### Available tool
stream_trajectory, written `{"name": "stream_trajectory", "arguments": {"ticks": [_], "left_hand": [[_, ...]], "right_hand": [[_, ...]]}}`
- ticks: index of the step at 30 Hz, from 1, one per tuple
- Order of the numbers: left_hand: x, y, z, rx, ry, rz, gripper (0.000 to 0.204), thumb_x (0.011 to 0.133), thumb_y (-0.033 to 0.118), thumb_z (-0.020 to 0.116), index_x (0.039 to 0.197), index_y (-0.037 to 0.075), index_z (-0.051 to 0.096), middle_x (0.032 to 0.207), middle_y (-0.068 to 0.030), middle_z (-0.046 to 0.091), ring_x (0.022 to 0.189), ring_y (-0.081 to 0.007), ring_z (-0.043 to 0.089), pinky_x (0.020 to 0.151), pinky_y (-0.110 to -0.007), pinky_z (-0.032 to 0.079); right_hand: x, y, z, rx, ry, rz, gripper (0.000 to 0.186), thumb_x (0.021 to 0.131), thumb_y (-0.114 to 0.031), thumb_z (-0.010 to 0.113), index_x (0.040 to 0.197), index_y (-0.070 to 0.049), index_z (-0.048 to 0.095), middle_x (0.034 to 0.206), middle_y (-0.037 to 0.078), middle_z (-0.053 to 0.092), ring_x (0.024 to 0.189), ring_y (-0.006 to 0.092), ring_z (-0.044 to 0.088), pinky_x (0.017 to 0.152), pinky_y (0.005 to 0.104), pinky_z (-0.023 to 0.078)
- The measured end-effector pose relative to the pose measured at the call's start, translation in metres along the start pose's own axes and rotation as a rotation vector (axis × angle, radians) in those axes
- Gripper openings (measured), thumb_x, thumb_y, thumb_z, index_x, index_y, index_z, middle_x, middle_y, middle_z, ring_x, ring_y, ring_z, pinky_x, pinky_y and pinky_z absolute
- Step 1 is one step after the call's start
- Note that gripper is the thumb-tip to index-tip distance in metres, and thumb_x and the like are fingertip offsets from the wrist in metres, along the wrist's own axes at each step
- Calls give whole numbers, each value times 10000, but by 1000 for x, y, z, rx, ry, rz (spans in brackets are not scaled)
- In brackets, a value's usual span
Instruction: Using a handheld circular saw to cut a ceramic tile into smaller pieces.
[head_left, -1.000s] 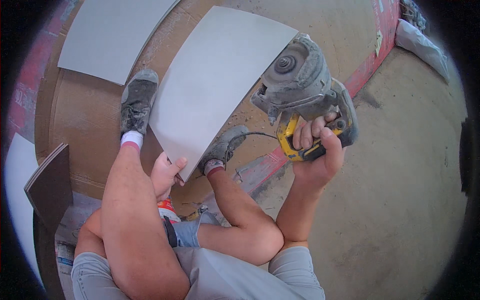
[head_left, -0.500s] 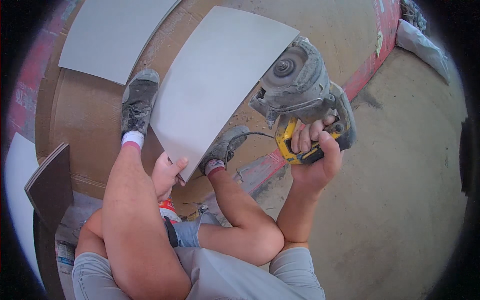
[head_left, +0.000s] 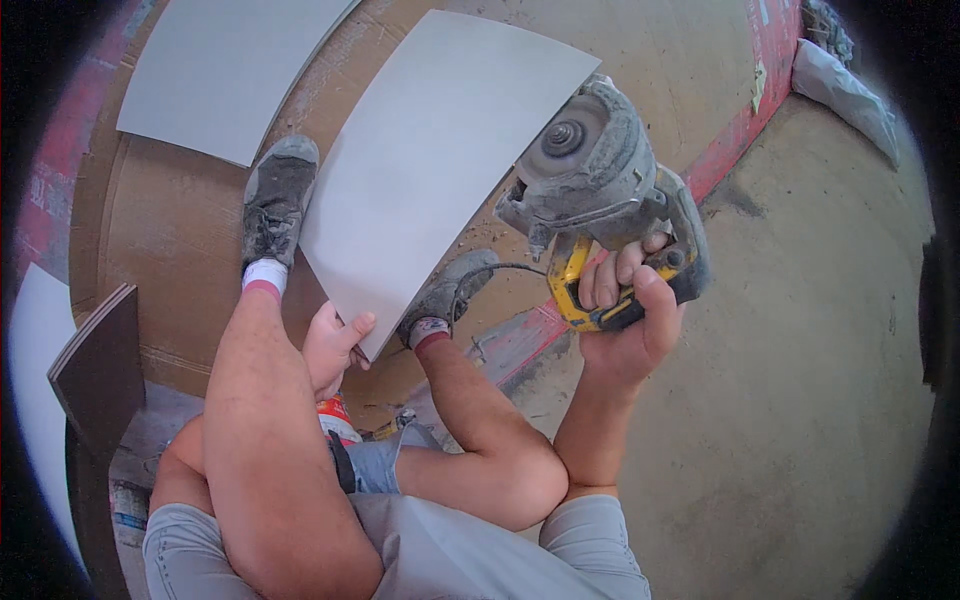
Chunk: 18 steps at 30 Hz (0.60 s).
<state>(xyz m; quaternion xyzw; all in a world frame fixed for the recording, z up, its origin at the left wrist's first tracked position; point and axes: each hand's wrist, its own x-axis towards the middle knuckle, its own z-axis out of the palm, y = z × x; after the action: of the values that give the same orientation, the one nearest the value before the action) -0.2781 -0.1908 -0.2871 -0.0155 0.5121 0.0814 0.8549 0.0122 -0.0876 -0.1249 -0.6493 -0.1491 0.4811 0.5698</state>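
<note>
A long white tile slants between my shoes, its lower corner toward me. My left hand is closed on that near corner, thumb on the top face and fingers beneath. In my right hand is a tile cutter, a dusty power tool with a round blade and a yellow-and-black handle. My fingers wrap round the handle. The blade side lies against the tile's right edge, near the far right corner; whether it bites into the edge I cannot tell. A thin dark cord runs left from the handle.
Brown cardboard covers the floor beneath. Another white tile lies at the far left. Dark-backed tiles stand at the left. A red-and-white container sits between my legs. A whitish sack rests at the far right.
The tile cutter has shifted slightly left and toward me along the tile's right edge. My left hand and the tile have barely moved.
</note>
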Motion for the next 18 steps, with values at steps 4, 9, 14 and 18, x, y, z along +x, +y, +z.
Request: {"name": "stream_trajectory", "arguments": {"ticks": [4, 9, 14, 18], "left_hand": [[0, -4, -5, 6, -2, 13, 522, 951, 308, 742, 1288, 12, 475, 1069, -96, 670, 762, -158, 666, 506, -277, 518], [-4, -1, -4, 2, 3, 10, 511, 951, 311, 741, 1280, 15, 486, 1069, -95, 673, 760, -155, 665, 502, -275, 517], [-11, 2, -7, 26, 8, 11, 500, 952, 304, 740, 1277, 16, 492, 1057, -92, 675, 746, -154, 663, 503, -275, 517], [-14, 1, -8, 42, 11, 28, 506, 952, 369, 730, 1256, 26, 516, 1006, -71, 678, 710, -141, 646, 503, -275, 505]], "right_hand": [[-3, 2, 1, 25, 0, 4, 337, 890, -60, 572, 1214, -49, 482, 819, 71, 529, 595, 168, 528, 558, 354, 467], [-9, 1, 2, 38, -9, 11, 342, 887, -69, 572, 1216, -50, 481, 817, 72, 525, 590, 169, 524, 558, 358, 461], [-16, 0, 7, 39, 6, 27, 345, 884, -75, 572, 1216, -52, 481, 814, 71, 522, 586, 168, 522, 558, 357, 454], [-21, 1, 7, 41, 14, 35, 352, 882, -76, 573, 1220, -52, 476, 813, 71, 520, 588, 170, 523, 564, 357, 457]]}}
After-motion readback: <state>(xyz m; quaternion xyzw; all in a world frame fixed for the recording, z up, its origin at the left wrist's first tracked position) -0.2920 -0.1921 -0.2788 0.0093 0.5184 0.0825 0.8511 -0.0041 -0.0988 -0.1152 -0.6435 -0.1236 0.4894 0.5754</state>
